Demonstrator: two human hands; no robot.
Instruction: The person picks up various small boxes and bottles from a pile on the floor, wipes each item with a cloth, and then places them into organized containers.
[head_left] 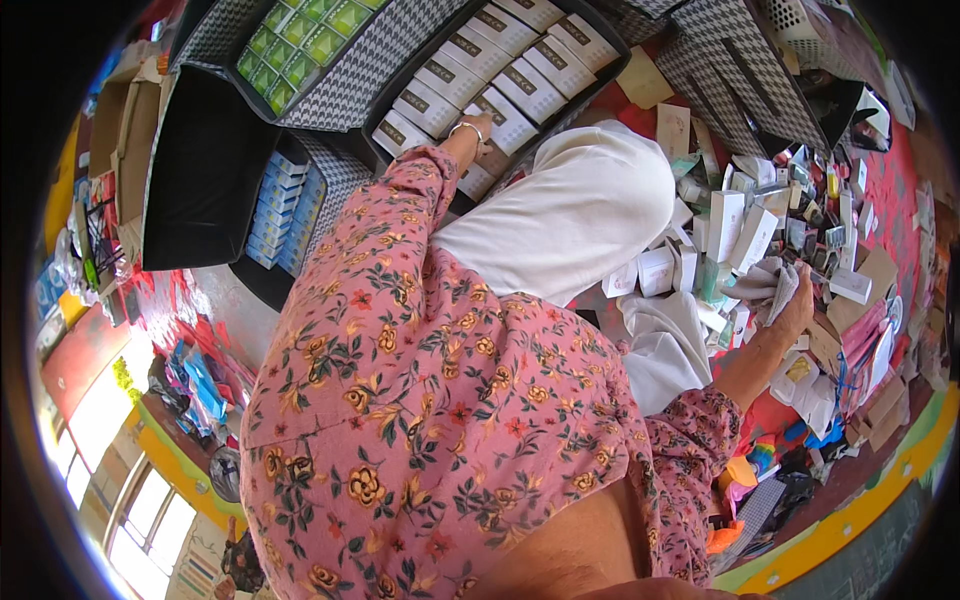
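My left hand point(472, 132), with a bracelet at the wrist, reaches into a long black organizer box point(385, 95) packed with rows of small white boxes point(447, 78). Its fingers are closed at the edge of one white carton point(502, 118) near the front of the rows; the fingertips are partly hidden. Off to the right, my right hand point(797, 305) grips a crumpled grey cloth point(768, 284) above a heap of cartons and small items. My knees in white trousers lie between the two hands.
Beside the white boxes, a houndstooth-sided organizer point(370, 60) holds green packs point(300, 55), and another holds blue boxes point(285, 205). More houndstooth organizers point(745, 75) stand at the far right. Loose white cartons point(725, 225) and bottles cover the red floor on the right. Bags point(200, 385) lie left.
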